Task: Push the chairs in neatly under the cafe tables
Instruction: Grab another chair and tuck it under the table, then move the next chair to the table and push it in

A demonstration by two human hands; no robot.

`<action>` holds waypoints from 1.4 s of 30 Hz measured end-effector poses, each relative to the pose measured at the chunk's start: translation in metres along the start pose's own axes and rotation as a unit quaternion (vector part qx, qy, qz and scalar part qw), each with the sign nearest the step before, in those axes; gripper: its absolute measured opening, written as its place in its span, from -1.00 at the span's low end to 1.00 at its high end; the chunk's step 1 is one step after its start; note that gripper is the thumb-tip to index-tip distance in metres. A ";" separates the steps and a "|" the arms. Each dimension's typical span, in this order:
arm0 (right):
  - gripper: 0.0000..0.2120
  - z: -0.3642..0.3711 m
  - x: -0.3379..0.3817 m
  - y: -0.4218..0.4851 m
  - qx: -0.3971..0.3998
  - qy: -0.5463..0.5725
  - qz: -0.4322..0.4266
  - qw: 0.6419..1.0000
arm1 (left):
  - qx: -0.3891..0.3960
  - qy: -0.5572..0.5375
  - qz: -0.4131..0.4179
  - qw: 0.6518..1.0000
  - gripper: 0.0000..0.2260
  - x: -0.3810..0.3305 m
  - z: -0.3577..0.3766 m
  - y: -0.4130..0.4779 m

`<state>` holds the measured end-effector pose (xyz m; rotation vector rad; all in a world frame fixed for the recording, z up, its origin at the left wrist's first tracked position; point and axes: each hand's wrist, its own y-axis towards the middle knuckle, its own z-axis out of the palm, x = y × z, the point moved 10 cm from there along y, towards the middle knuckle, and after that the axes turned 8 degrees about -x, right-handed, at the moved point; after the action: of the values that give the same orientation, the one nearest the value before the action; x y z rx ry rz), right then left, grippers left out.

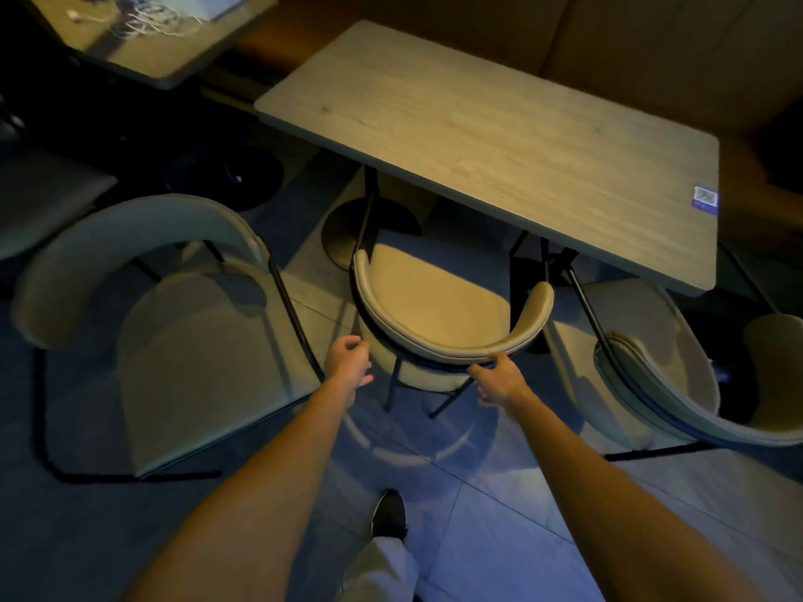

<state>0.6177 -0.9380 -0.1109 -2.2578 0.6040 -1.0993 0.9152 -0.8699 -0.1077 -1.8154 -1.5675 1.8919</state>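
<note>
A cream chair (434, 297) with a curved backrest and black legs stands at the near edge of a light wooden cafe table (499, 136), its seat front just under the tabletop. My right hand (497, 380) touches the underside of the backrest's curve, fingers hooked on its lower rim. My left hand (347, 362) hovers just left of the backrest, fingers loosely curled, holding nothing. A second cream chair (174, 341) stands to the left, turned away from the table. A third chair (678, 384) sits at the right, partly under the table's corner.
A padded bench (652, 45) runs behind the table. Another table (147, 50) with white cables and a box stands at the back left. The table's round base (343, 236) rests on the tiled floor. My shoe (389, 514) is below.
</note>
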 end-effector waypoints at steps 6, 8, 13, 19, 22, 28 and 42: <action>-0.44 0.021 0.027 -0.086 0.020 -0.013 -0.079 0.997 | -0.013 -0.018 0.044 0.999 -0.91 0.000 -0.079 -0.056; -0.42 0.029 0.032 -0.110 0.030 -0.014 -0.091 0.995 | -0.019 -0.030 0.060 0.998 -0.86 0.000 -0.106 -0.072; -0.40 0.060 0.050 -0.159 0.033 -0.015 -0.111 0.993 | -0.027 -0.033 0.099 0.994 -0.90 -0.008 -0.177 -0.086; -0.50 0.132 0.089 -0.208 0.045 -0.018 -0.133 0.990 | -0.030 -0.030 0.112 0.993 -0.88 -0.024 -0.269 -0.061; -0.50 0.173 0.112 -0.229 0.035 -0.016 -0.124 0.991 | -0.025 -0.026 0.121 0.992 -0.89 -0.036 -0.320 -0.031; -0.60 0.268 0.149 -0.261 0.012 0.036 -0.092 0.995 | 0.008 -0.003 0.122 0.993 -0.88 -0.060 -0.400 0.018; -0.53 0.360 0.240 -0.212 -0.040 0.095 -0.079 0.991 | 0.092 0.073 0.135 0.984 -0.80 -0.150 -0.402 0.133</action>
<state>1.0771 -0.8238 -0.0232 -2.3183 0.5603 -1.4043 1.3456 -0.7974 -0.0026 -2.1129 -1.1086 1.8811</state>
